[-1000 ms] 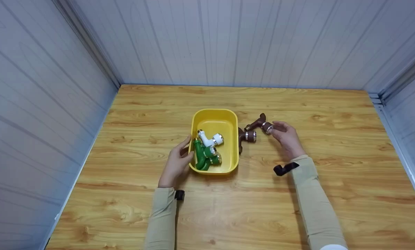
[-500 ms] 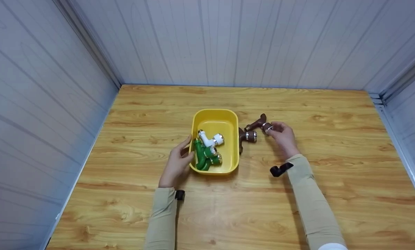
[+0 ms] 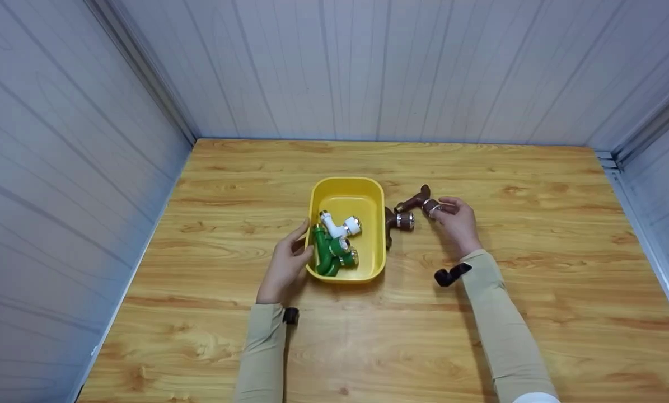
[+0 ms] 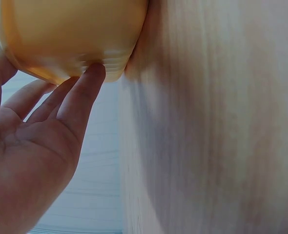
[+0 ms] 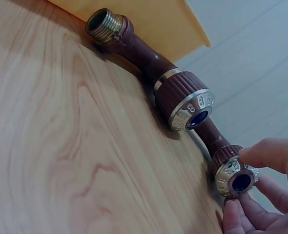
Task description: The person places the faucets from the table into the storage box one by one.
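A yellow tub (image 3: 374, 196) stands mid-table and holds a white pipe fitting (image 3: 340, 225) and green fittings (image 3: 328, 254). My left hand (image 3: 296, 246) rests against the tub's left wall (image 4: 71, 34) with straight fingers (image 4: 83, 92). Two brown pipe fittings lie on the table just right of the tub. The nearer one (image 3: 398, 221) (image 5: 149, 63) lies free against the tub. My right hand (image 3: 441, 209) (image 5: 241, 187) pinches the ribbed, metal-ringed end of the farther one (image 3: 418, 200) (image 5: 232, 170) between thumb and fingertips (image 5: 268, 153).
The wooden table (image 3: 536, 252) is walled by pale panels at the back (image 3: 368, 67) and on both sides. Black wrist-camera mounts (image 3: 449, 274) sit on both beige sleeves. Bare wood lies all around the tub.
My right hand has drawn slightly left and its fingers have tightened on the end of the farther brown fitting. The left hand and the tub have stayed put.
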The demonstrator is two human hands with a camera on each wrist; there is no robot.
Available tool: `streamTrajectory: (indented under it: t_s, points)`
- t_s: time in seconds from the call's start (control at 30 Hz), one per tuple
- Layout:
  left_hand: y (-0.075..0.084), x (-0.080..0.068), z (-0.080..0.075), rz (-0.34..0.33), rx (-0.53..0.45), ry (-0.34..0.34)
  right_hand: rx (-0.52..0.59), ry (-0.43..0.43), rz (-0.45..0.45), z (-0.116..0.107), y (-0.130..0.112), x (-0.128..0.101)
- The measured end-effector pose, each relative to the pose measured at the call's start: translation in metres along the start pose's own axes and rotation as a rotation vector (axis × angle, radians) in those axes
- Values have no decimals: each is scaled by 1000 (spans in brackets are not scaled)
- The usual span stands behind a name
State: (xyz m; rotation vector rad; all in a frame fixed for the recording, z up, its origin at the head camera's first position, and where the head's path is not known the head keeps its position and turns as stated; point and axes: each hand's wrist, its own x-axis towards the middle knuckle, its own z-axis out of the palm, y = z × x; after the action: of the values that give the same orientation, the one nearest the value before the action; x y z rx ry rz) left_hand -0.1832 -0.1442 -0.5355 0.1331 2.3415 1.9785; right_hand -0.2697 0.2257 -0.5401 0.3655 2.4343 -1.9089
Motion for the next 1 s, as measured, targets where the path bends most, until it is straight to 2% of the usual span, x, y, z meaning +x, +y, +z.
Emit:
streamTrajectory:
  t_s: [0.23,0.43,0.8,1.0]
  points:
    - [25,-8,0,13,3,-40,54,27,-12,1,2,-1]
    - [27,-10,0,24,-9,-35,90,30,-12,2,2,-1]
    - [25,-9,-1,0,-13,-25,148,40,30,3,1,-2]
    - [28,-10,0,0,-31,-24,364,40,124,7,0,-1]
